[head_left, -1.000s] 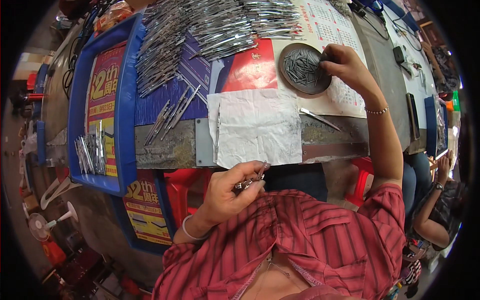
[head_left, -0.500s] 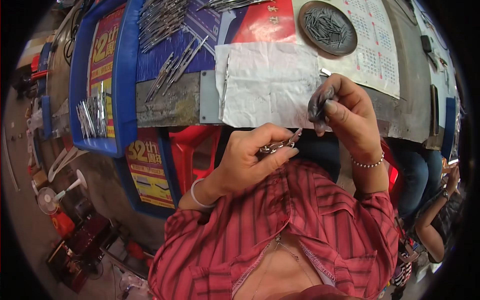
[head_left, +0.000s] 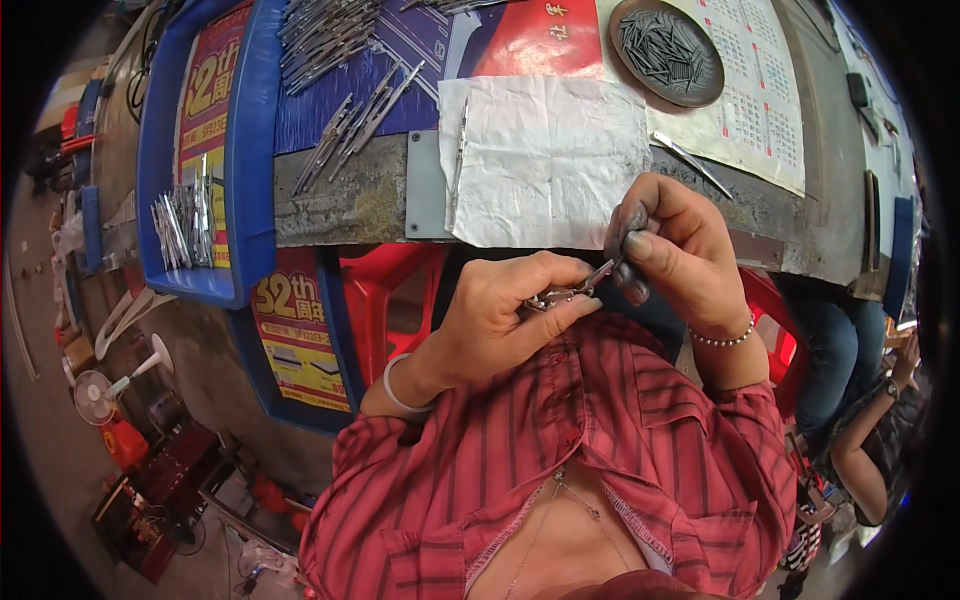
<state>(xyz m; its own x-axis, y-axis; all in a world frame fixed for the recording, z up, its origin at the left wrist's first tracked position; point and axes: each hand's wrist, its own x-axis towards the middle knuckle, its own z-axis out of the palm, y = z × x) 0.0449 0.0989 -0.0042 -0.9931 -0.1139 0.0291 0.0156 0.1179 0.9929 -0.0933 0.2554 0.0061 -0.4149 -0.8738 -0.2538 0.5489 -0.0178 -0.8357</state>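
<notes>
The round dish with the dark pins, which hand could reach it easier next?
Probably the right hand: it's nearer the round dish, and the left hand is holding shiny metal pieces.

A striped red shirt (head_left: 480,450) accompanies a white bangle (head_left: 389,386) and beaded, apparently metal bracelet (head_left: 722,342).

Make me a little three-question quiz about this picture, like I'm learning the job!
1. Pick one: the dish of dark metal pins is A) square, B) round, C) triangular.
2. True or false: the left hand holds shiny metal pieces.
3. Fill in: the tray with slim metal strips inside is coloured ____.

Key: 1. B; 2. True; 3. blue.
</notes>
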